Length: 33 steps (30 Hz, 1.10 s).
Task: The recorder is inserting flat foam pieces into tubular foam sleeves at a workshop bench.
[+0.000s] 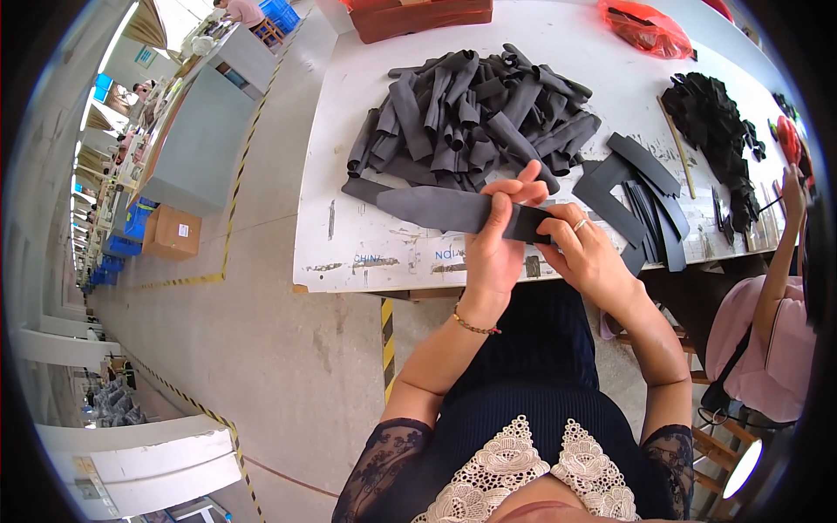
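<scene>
Over the table's front part I hold a long dark grey fabric strip (427, 207), its pointed end toward the left. My left hand (499, 231) grips it with the thumb on top, some fingers raised behind it. At the strip's right end, my right hand (582, 248) pinches it between thumb and fingers; a ring is on one finger. Just beyond lies a large heap of curled dark strips (471, 113). To the right of my hands are flat dark pieces (610, 196), fanned out and overlapping.
The white table (336, 253) has a worn front edge. A reddish-brown box (423, 19), a red plastic bag (647, 30), a thin wooden stick (677, 144) and a black fabric pile (715, 131) lie on it. A co-worker in pink (754, 349) sits at right.
</scene>
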{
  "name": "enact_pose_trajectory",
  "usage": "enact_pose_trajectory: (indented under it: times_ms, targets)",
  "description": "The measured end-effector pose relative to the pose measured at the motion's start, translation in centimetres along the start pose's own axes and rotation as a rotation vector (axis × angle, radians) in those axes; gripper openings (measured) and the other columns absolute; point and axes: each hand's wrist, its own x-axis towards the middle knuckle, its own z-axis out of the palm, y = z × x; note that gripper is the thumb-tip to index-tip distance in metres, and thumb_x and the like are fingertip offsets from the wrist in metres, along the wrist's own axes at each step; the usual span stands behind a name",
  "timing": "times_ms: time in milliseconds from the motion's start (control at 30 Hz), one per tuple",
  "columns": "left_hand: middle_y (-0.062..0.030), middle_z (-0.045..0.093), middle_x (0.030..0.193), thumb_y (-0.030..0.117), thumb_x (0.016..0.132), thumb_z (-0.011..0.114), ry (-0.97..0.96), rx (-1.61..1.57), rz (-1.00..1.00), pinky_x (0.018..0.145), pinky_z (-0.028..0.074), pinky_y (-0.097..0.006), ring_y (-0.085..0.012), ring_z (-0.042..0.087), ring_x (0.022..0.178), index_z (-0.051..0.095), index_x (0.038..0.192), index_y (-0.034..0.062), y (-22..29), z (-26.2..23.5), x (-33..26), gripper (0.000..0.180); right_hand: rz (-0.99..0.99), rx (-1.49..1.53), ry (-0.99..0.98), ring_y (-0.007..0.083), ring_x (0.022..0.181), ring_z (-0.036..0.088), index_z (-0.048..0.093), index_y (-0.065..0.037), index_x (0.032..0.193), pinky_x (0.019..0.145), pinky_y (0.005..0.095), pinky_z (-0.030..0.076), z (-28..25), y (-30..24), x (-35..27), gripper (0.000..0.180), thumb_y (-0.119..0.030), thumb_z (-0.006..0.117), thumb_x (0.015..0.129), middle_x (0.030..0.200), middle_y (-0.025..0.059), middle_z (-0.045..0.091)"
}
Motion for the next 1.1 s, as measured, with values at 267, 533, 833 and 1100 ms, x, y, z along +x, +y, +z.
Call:
enact_pose_trajectory:
  times_ms: [267,533,833,1100]
  targets:
    - [-0.0144,0.064,0.113,0.029,0.098,0.054,0.236,-0.208,-0.031,0.105,0.040,-0.043,-0.0261,0.057,0.116,0.048,0.126,0.0018,0.3,1.1,0.1,0.039,-0.001,0.053,0.029,0.0343,0.087,0.059,0.052,0.000,0.091,0.071,0.0412,0.050,0.6,1.2,-0.5,0.024,0.002,0.069,0.075,0.097,0.0154,0.056]
    - [-0.0043,0.066,0.091,0.029,0.100,0.049,0.263,-0.130,0.067,0.100,0.044,-0.041,-0.0228,0.063,0.101,0.051,0.118,0.0035,0.0,1.1,-0.4,0.031,0.001,0.112,0.073,0.0344,0.082,0.061,0.053,0.000,0.089,0.069,0.0404,0.049,0.7,1.1,0.3,0.020,0.005,0.068,0.076,0.097,0.0157,0.058]
    - [-0.0066,0.068,0.094,0.031,0.098,0.055,0.261,-0.142,0.068,0.100,0.044,-0.040,-0.0269,0.063,0.104,0.054,0.116,0.0040,-0.8,0.9,-0.8,0.032,0.031,0.172,0.058,0.0352,0.082,0.061,0.053,0.001,0.087,0.068,0.0400,0.049,1.2,1.3,0.2,0.019,0.007,0.068,0.076,0.097,0.0167,0.059]
    - [-0.0072,0.068,0.096,0.029,0.097,0.055,0.236,-0.123,0.071,0.100,0.043,-0.042,-0.0284,0.063,0.105,0.056,0.116,0.0039,-0.8,0.5,-1.0,0.032,0.041,0.203,0.023,0.0358,0.082,0.061,0.053,0.001,0.087,0.068,0.0401,0.049,1.4,1.6,0.3,0.017,0.007,0.066,0.077,0.098,0.0170,0.060]
